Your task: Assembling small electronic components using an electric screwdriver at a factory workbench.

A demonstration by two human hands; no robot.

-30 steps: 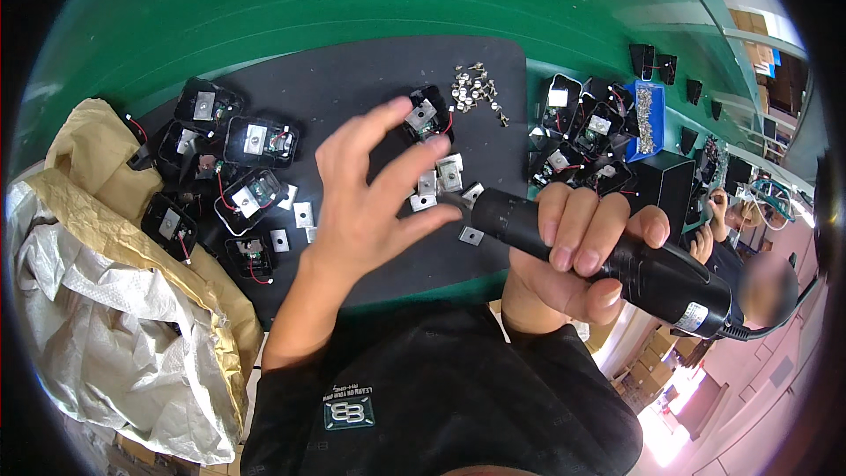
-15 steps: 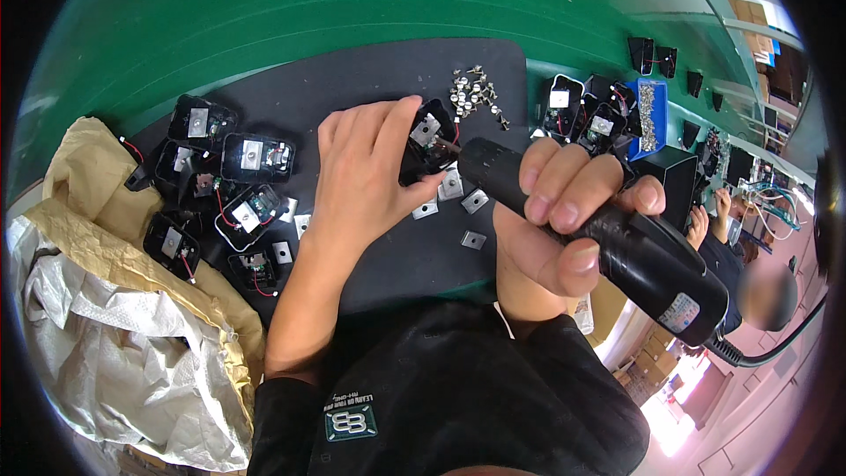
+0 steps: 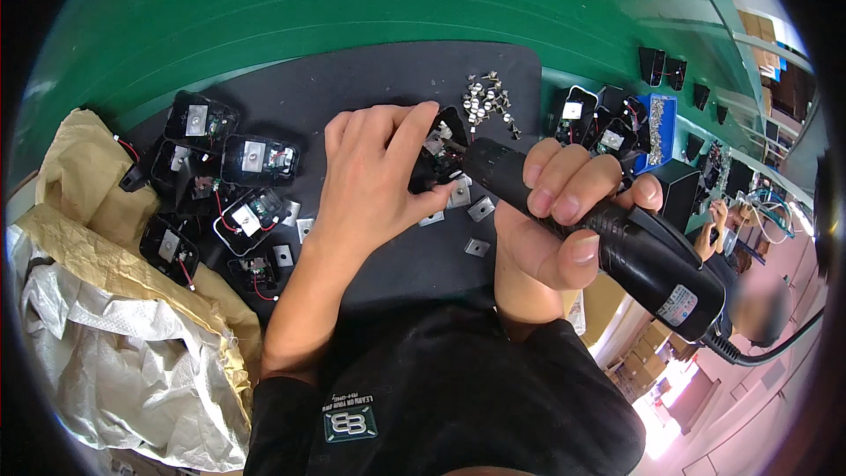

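My left hand is closed around the side of a small black plastic housing with electronics inside. Fingers cover much of its left side. In my right hand is a black corded electric screwdriver, gripped round its barrel. The screwdriver's nose points left at the housing's open side; whether its bit touches a screw is too small to tell. Below the housing lie several square metal plates with a centre hole. A loose pile of silvery screws is just beyond it on the dark mat.
Several black housings with boards and red wires crowd the left. More housings stand at right, beside a blue tray of small metal parts. A brown and white sack fills the lower left. Another person's hands show far right.
The housing has tilted in my left hand, so the metal plate seen inside it earlier no longer shows clearly. The screwdriver stays against its side. The whole view has shifted slightly.
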